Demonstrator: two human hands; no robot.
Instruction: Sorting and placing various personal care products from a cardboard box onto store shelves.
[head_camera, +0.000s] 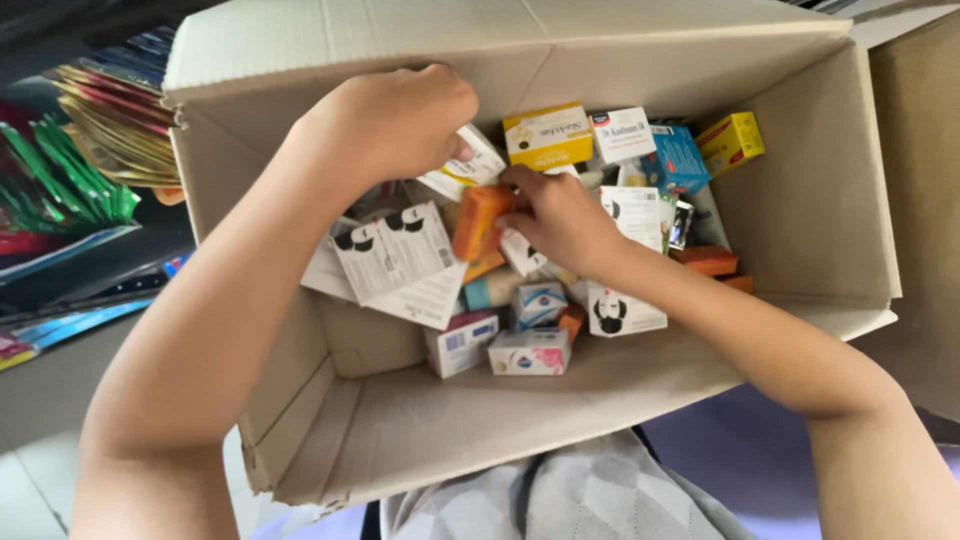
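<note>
Cardboard box (800, 220) full of small packs is being dug through.
An orange pack (482, 220) is gripped by the right hand (560, 215) at the middle; a white pack (468, 168) at 11 o'clock is pinched by the left hand (395, 120).

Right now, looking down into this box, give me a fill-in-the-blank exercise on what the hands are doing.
1. Both hands reach into a large ____ box.
2. The right hand has its grip on a small box coloured ____.
3. The left hand grips a white and ____ packet.
4. The yellow carton lies by the box's ____ wall.

Missing words: cardboard; orange; yellow; far
</note>
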